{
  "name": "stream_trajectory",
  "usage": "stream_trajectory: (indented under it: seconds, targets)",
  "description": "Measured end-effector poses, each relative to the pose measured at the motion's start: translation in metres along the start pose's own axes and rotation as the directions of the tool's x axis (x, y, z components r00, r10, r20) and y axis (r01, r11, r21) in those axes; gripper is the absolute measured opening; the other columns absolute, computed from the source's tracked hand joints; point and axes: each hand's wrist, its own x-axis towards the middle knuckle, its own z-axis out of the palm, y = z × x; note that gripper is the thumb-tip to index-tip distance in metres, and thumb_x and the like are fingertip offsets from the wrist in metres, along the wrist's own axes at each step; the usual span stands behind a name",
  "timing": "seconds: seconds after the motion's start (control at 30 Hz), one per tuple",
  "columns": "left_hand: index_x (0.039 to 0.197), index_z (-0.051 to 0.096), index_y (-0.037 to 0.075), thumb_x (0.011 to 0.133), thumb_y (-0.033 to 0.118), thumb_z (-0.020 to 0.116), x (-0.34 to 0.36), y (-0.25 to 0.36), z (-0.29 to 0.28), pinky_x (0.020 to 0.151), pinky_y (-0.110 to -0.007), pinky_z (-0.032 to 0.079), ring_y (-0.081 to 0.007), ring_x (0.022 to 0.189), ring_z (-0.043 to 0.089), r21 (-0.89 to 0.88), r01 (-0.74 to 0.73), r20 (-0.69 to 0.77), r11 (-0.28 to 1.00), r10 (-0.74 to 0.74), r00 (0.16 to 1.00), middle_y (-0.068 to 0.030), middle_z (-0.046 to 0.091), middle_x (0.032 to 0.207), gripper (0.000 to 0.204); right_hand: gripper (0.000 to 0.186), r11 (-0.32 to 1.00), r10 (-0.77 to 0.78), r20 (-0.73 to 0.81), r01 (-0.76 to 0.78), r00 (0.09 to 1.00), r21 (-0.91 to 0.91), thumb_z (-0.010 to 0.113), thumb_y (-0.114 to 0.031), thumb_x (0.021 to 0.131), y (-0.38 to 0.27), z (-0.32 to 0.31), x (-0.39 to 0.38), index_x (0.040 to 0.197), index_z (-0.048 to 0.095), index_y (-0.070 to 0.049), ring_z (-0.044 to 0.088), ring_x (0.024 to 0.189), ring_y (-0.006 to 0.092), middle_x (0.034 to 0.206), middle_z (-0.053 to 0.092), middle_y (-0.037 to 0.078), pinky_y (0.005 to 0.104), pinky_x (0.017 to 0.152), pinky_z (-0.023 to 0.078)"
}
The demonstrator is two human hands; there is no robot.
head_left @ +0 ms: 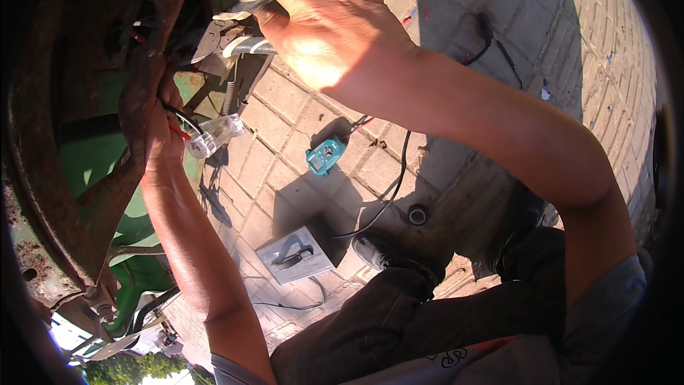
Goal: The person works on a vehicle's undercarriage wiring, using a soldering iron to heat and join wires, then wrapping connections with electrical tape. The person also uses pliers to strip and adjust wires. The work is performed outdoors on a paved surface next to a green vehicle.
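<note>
My left hand (pixel 162 125) reaches up behind a rusty metal bar (pixel 142 93), which hides most of its fingers. Beside that hand hangs a clear plastic housing (pixel 214 135), with a black wire (pixel 184 117) and a red wire running from it toward the hand. Whether the fingers grip the wires I cannot tell. At the top, my right hand (pixel 335 28) is open, its fingers spread. Its thumb side is at a pair of pliers (pixel 249 45) with grey, pale-striped handles, whose metal jaws lie to the left among the machine parts.
Green, rusty machinery (pixel 92 142) fills the left side. On the brick paving (pixel 278 100) lie a teal device (pixel 325 155), a white sheet or flat box (pixel 296 255) picturing a black item, a small dark ring (pixel 417 214) and black cables (pixel 399 185). My legs (pixel 427 321) are below.
</note>
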Motion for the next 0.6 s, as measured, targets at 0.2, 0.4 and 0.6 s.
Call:
stream_trajectory:
  seconds: [0.2,0.4,0.6]
  targets:
    - [0.121,0.051,0.009,0.092,0.011,0.055,0.002,0.0,0.0,0.046,-0.018,0.025,-0.0016,0.053,0.034,-0.025,-0.011,-0.007,1.0,0.011,1.0,0.0059,0.048,0.079,0.029,0.017,0.997,-0.02,0.157,0.008,0.987,0.074,0.057,-0.021,0.079,0.003,-0.011,0.003,0.08,0.072,-0.012,0.046,0.104,0.026,0.104,0.053,0.004,0.0498,0.088,0.03]
    - [0.118,0.055,0.009,0.09,0.01,0.058,0.002,-0.001,0.001,0.045,-0.018,0.023,-0.0012,0.051,0.032,-0.022,-0.031,-0.025,0.999,0.03,0.999,0.0074,0.045,0.073,0.028,0.015,0.997,-0.042,0.221,0.025,0.974,0.076,0.059,-0.019,0.077,0.002,-0.016,0.005,0.078,0.071,-0.01,0.05,0.1,0.0269,0.105,0.053,0.009,0.0451,0.086,0.036]
    - [0.107,0.061,0.003,0.092,0.021,0.057,-0.001,-0.003,0.005,0.051,-0.022,0.024,-0.0044,0.056,0.031,0.079,-0.123,-0.016,0.989,0.124,0.992,0.0056,0.041,0.067,0.024,0.015,0.962,-0.039,0.464,-0.092,0.885,0.256,0.062,-0.013,0.073,0.002,-0.016,0.013,0.081,0.07,-0.004,0.06,0.092,0.0326,0.105,0.059,0.016,0.0435,0.078,0.048]
